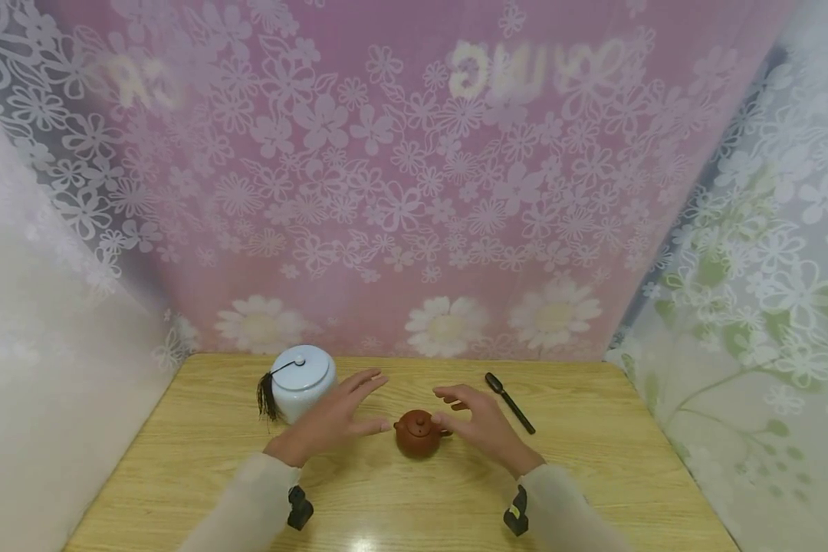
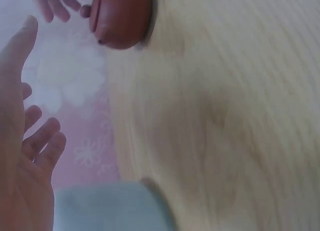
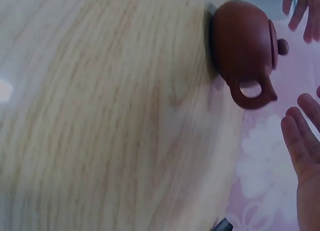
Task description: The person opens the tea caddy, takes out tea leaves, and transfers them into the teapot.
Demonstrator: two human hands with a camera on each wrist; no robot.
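Centre Stage, and Nobody Holding!

There it sat, the reddish-brown clay teapot (image 1: 417,440), upright on the table (image 1: 593,429), a hand on either flank! Left of it came the left hand (image 1: 338,412), grip spread, thumb aimed at the spout (image 1: 397,426) with a gap between. Right of it, the right hand (image 1: 479,419), grip spread too, fingers gently bent, pinching nothing; whether its thumb brushed the teapot, you couldn't tell. And the handle (image 3: 252,102)? It pointed right, which seemed to suit that hand, with the spout the other way. The lid (image 1: 422,425) sat on top, presumably to keep the teapot covered. Behind and left of the teapot stood a pale lidded jar (image 1: 302,386) with a black tassel (image 1: 267,395); right of the teapot and farther back lay a dark slender tool (image 1: 511,404), both perhaps set aside to give the hands room.
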